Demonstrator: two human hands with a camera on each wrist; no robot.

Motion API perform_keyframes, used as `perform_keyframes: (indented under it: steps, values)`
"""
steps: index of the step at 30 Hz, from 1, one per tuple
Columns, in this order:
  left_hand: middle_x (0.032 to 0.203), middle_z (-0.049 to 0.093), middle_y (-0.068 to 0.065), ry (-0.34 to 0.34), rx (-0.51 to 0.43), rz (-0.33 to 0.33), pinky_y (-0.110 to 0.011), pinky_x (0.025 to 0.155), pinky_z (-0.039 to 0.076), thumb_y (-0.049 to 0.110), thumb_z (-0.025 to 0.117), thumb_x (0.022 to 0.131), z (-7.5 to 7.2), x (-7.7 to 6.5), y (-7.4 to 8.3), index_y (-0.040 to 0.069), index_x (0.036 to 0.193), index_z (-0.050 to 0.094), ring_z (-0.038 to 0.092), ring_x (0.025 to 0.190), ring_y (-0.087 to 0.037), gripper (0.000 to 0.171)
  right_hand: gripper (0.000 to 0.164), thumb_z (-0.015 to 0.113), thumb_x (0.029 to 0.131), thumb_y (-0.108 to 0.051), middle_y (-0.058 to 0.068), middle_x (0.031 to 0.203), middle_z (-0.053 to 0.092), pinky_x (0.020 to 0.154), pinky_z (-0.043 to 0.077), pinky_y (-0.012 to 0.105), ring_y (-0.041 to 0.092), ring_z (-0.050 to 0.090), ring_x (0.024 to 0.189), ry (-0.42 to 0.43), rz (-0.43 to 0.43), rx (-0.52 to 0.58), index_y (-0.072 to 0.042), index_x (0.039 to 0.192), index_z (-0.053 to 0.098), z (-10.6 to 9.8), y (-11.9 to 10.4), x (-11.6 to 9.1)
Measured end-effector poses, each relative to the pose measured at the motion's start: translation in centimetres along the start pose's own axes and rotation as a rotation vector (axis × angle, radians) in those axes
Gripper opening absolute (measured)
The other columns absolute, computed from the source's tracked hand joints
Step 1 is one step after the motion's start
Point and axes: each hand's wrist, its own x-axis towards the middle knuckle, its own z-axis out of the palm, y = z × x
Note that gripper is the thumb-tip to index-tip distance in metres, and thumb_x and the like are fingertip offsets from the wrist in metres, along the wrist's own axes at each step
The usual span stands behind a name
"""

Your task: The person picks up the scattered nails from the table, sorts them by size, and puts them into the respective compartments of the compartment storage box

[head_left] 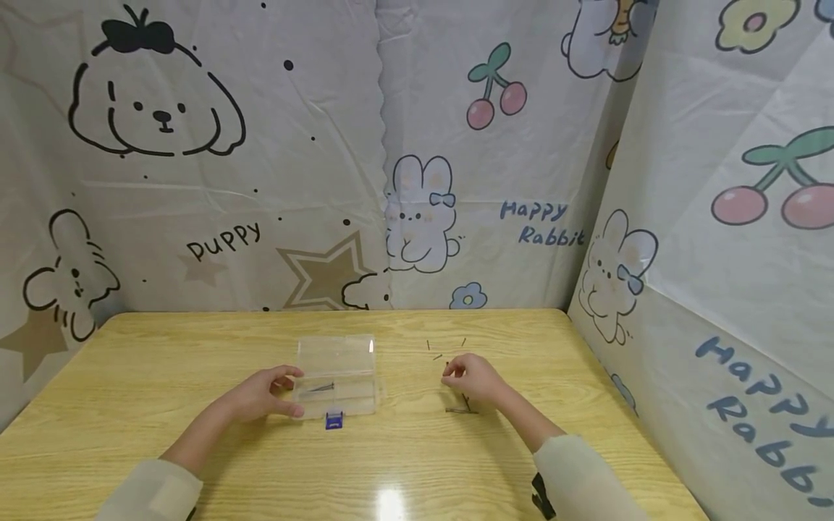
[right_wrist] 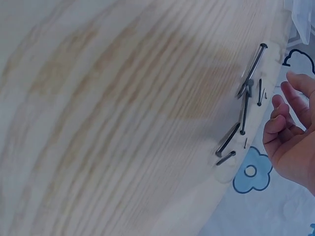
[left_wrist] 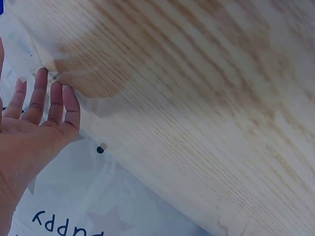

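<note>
A clear plastic box (head_left: 356, 396) stands on the table with its lid (head_left: 335, 355) folded back and a blue latch (head_left: 334, 420) at the front. Several nails (head_left: 322, 388) lie inside it. My left hand (head_left: 263, 394) holds the box's left side between thumb and fingers; in the left wrist view the fingers (left_wrist: 35, 105) reach its wall. To the right, my right hand (head_left: 478, 378) hovers over loose nails, fingers loosely bent and no object visible between them. Dark nails (right_wrist: 244, 113) of different lengths lie scattered beneath it, some crossing.
The wood-grain table (head_left: 241, 463) carries the box and the nails. A printed cloth (head_left: 313, 181) hangs behind its far edge, and another cloth wall (head_left: 710, 289) rises along the right side. Smaller nails (head_left: 428, 345) lie farther back, beyond the right hand.
</note>
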Motion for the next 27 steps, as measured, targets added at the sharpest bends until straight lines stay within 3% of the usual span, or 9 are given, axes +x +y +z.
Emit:
perform_keyframes:
  steps: [12,18,27]
  values:
    - [0.12,0.055,-0.019,0.004,0.014,-0.001,-0.05,0.093,0.043,0.035,0.08,0.071,0.1,-0.1,0.0,0.002,0.13,0.048,0.052,0.108,-0.033,0.074,0.009,0.066,0.086,-0.016,0.0,0.078,0.057,0.062,0.038,0.026,0.012,0.047,0.071,0.041,0.067,-0.025,-0.009,0.088,0.07,-0.7,2.2,-0.7]
    - [0.119,0.055,-0.019,0.005,0.017,-0.01,-0.05,0.092,0.043,0.034,0.08,0.072,0.0,-0.2,0.0,0.002,0.13,0.048,0.052,0.108,-0.032,0.074,0.01,0.065,0.087,-0.017,0.0,0.085,0.059,0.066,0.04,0.028,0.013,0.048,0.076,0.055,0.082,-0.015,-0.01,0.09,0.07,-1.2,2.4,-0.9]
    - [0.121,0.055,-0.019,-0.005,0.009,0.003,-0.05,0.093,0.043,0.035,0.08,0.072,0.0,0.0,0.0,0.003,0.13,0.047,0.052,0.109,-0.033,0.074,0.011,0.065,0.087,-0.018,0.001,0.08,0.058,0.062,0.038,0.028,0.014,0.047,0.071,0.07,0.092,0.007,-0.009,0.09,0.07,-1.4,2.5,-0.4]
